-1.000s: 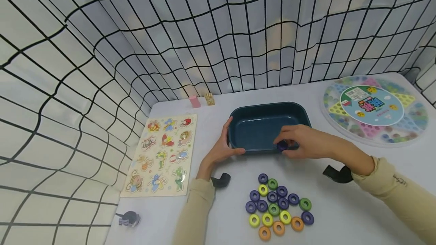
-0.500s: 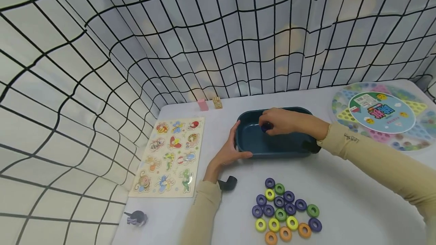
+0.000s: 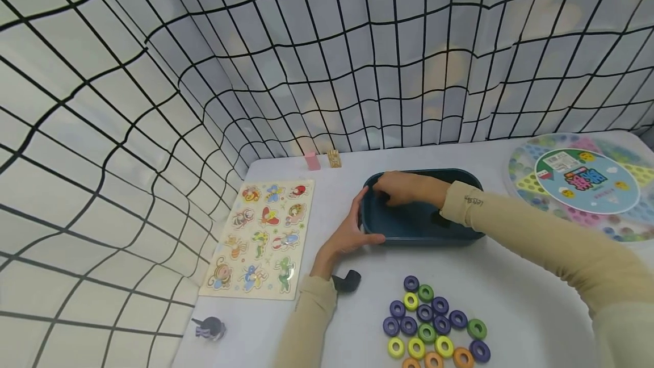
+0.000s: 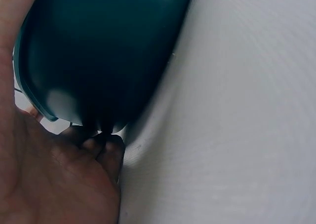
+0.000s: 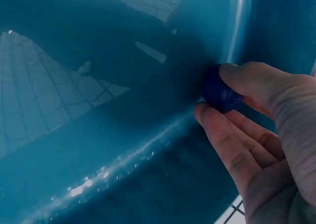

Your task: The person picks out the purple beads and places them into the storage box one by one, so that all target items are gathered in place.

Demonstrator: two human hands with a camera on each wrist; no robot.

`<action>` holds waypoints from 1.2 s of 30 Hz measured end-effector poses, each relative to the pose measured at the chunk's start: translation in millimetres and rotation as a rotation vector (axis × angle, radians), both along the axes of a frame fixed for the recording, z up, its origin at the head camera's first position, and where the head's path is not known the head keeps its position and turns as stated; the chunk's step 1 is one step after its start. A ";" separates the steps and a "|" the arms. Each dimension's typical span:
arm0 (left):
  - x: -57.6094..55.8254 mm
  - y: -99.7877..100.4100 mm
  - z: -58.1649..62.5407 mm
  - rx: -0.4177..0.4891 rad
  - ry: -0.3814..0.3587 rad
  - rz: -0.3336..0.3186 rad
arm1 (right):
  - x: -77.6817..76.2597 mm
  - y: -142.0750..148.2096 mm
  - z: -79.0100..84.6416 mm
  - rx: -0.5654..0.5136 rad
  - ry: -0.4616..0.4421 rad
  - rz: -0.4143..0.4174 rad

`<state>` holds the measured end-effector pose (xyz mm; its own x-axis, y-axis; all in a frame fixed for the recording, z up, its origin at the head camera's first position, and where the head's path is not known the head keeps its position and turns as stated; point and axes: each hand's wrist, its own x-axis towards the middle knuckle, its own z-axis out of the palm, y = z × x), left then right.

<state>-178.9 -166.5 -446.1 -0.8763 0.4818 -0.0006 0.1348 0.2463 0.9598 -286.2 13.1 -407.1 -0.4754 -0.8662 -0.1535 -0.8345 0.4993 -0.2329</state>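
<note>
And the white tabletop (image 3: 526,311) carries plenty: teal tray (image 3: 434,241), coloured rings (image 3: 447,328), picture board (image 3: 258,227), pink block (image 3: 312,161), round labelled case (image 3: 587,180)!

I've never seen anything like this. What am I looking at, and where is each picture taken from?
There is no machine here, just a person's two bare hands. The wide picture comes from a camera worn on the head; the two close ones come from cameras on the wrists. The left hand holds one end of a teal tray. The right hand reaches inside, pinching a small round dark blue piece, seen best from the right wrist. On the white table lie colourful rings, a picture board and a large round colourful board.
</note>
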 end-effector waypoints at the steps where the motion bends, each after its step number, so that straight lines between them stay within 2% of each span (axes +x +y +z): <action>1: -0.1 0.0 0.0 0.003 -0.002 0.000 | -1.2 -2.2 -1.8 -0.007 0.003 0.001; 8: 0.8 0.3 1.1 -0.004 -0.005 0.000 | -6.2 -7.7 -8.9 -0.049 0.011 -0.034; 23: -0.4 1.1 0.2 -0.004 -0.011 0.014 | 1.3 -4.4 2.4 -0.037 0.027 -0.088; 30: 1.1 0.8 0.5 -0.019 -0.016 0.023 | 19.3 10.7 19.0 -0.014 0.069 -0.091; 36: 0.3 0.3 -0.4 -0.003 -0.017 0.021 | 49.7 25.8 32.6 -0.074 0.084 -0.082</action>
<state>-178.6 -166.3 -446.4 -0.8862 0.4630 -0.0173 0.1130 0.2521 0.9611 -236.6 38.9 -374.5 -0.5536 -0.8314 -0.0477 -0.8096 0.5508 -0.2029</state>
